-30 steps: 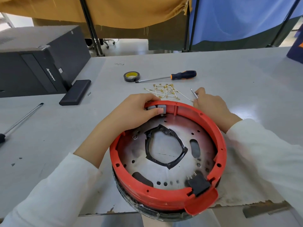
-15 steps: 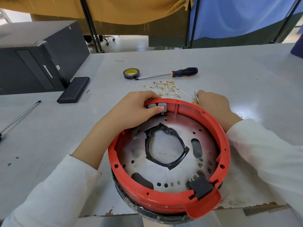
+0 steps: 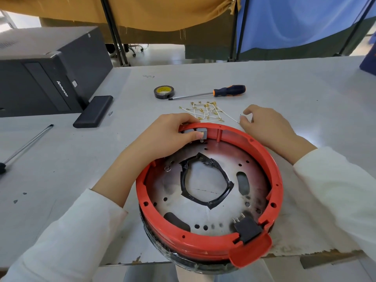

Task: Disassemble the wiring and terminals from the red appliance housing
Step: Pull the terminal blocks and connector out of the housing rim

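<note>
Grey work table (image 3: 284, 82), worn and chipped along near edge. Black computer tower (image 3: 40, 78) lying far left, flat black slab (image 3: 93, 111) just beside it. Long metal rod (image 3: 26, 146) at left edge, well apart from the rest.

Red appliance housing (image 3: 277, 180), round, open side up, at near edge of table and overhanging it slightly. Perforated metal plate (image 3: 221, 165) inside, torn black ring (image 3: 205, 182) round its centre hole. Black plug block (image 3: 247, 228) at near rim, above a red tab. Two grey terminal blocks (image 3: 201, 132) against far inner wall.

Left hand (image 3: 168, 137) draped over far rim, fingers curled outside the wall, thumb pressing a grey block inside: clamped on rim and block together. Right hand (image 3: 266, 127) on table just beyond rim, fingers loosely curled, thumb and forefinger tips close at end of a thin white wire (image 3: 234, 119); contact too small to tell.

Pile of white wires with brass terminals (image 3: 205, 111) on table beyond housing, between the hands. Orange-and-black screwdriver (image 3: 211, 93) farther back, tip beside roll of black tape (image 3: 164, 92).
</note>
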Demonstrator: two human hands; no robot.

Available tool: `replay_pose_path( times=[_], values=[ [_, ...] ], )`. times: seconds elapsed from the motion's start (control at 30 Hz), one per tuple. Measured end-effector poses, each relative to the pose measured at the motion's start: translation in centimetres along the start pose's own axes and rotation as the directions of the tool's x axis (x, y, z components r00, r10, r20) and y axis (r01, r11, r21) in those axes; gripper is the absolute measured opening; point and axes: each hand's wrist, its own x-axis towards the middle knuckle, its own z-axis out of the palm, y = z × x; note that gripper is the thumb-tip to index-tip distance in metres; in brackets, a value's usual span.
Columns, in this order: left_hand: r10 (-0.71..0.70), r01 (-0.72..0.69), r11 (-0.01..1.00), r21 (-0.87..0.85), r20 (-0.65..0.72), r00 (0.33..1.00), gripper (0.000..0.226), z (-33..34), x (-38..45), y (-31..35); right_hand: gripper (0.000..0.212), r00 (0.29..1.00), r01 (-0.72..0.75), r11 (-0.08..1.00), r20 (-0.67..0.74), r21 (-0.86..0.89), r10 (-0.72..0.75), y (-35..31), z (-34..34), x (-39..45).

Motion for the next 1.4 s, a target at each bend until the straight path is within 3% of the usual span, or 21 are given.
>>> replay_pose_path(
  times=[0.17,0.4,0.57,0.7,0.83,0.93,1.03,1.17,1.3,1.4],
  values=[
    [-0.064,0.064,0.998,-0.024,-0.018,0.998,0.028,-0.3,0.0,0.2,0.040,0.964,-0.015,0.975,0.263,0.220,-0.044,-1.8,-4.4,-1.9],
    [-0.303,0.307,0.952,-0.004,-0.181,0.936,0.032,-1.2,-1.5,-0.2,0.021,0.897,0.026,0.996,0.437,0.085,-0.060,-3.7,-6.2,-4.9],
    [-0.383,0.393,0.903,0.176,-0.087,0.920,0.053,-1.5,-3.0,0.7,0.021,0.939,0.161,0.969,0.330,-0.184,-0.094,-4.6,-5.5,-4.9],
    [-0.214,0.216,0.954,0.209,-0.030,0.976,0.074,-2.4,-2.8,2.0,0.032,0.940,0.216,0.965,0.298,-0.147,-0.165,-5.2,-5.1,-4.4],
    [-0.097,0.060,0.970,0.237,0.148,0.984,0.060,-1.6,-1.4,3.1,0.037,0.910,0.316,0.947,0.301,-0.060,-0.284,-6.5,-4.3,-4.1],
    [-0.034,-0.004,0.966,0.259,0.142,0.989,0.036,-0.3,-1.0,2.7,0.035,0.906,0.344,0.939,0.270,-0.020,-0.326,-7.0,-4.0,-4.1],
    [-0.077,0.070,0.968,0.243,0.016,0.997,0.027,-0.1,-1.1,1.6,0.035,0.920,0.283,0.959,0.274,0.034,-0.281,-6.5,-4.4,-4.3],
    [-0.200,0.217,0.919,0.330,-0.085,0.976,0.026,-0.4,-1.5,0.4,0.050,0.940,0.230,0.973,0.266,-0.030,-0.214,-5.4,-4.9,-5.1],
    [-0.272,0.295,0.865,0.405,-0.115,0.956,0.026,-0.8,-2.0,0.2,0.053,0.953,0.212,0.977,0.229,-0.032,-0.199,-4.9,-4.7,-5.4],
    [-0.331,0.335,0.842,0.422,-0.086,0.940,0.038,-1.0,-2.8,0.7,0.043,0.957,0.205,0.978,0.217,-0.038,-0.192,-4.5,-4.1,-5.1]
  ],
)
